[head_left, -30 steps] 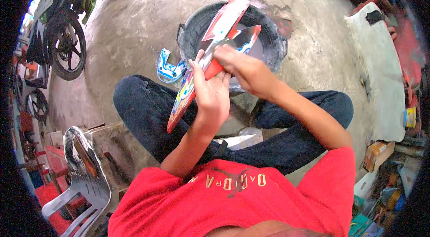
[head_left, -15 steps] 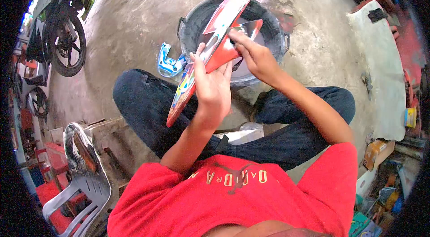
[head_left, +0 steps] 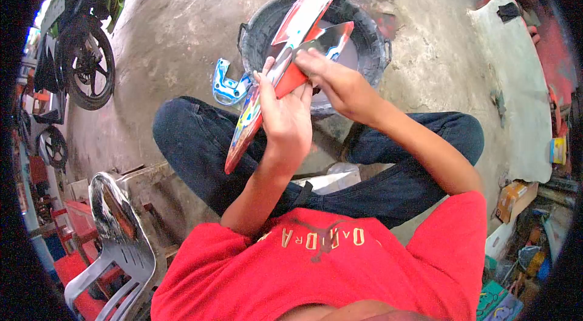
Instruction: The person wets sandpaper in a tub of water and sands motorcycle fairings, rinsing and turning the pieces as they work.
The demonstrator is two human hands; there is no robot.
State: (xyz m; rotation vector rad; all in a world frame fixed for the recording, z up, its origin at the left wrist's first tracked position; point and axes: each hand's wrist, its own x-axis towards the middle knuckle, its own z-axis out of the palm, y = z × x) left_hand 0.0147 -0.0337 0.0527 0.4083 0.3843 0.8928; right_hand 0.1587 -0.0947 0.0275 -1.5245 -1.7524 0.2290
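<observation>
A long red and white panel with blue and yellow marks (head_left: pixel 248 116) slants over a round dark basin (head_left: pixel 258 33) that holds greyish liquid. My left hand (head_left: pixel 284 116) grips the panel near its middle from below, thumb on its left edge. My right hand (head_left: pixel 337 81) is bent over the panel's right side, fingers pressed together on a small dark piece that is partly hidden and blurred. A blue and white curved part (head_left: pixel 228 85) lies on the floor left of the basin.
A motorcycle (head_left: pixel 91 60) stands at the upper left, a grey plastic chair (head_left: pixel 124 245) at the lower left. On the right are a long pale panel (head_left: pixel 519 96) and a cardboard box (head_left: pixel 513 199). A white object (head_left: pixel 334 180) lies between the legs.
My right hand first moved up and right along the panel, then back down and left. The panel shifted slightly with my left hand still gripping it.
</observation>
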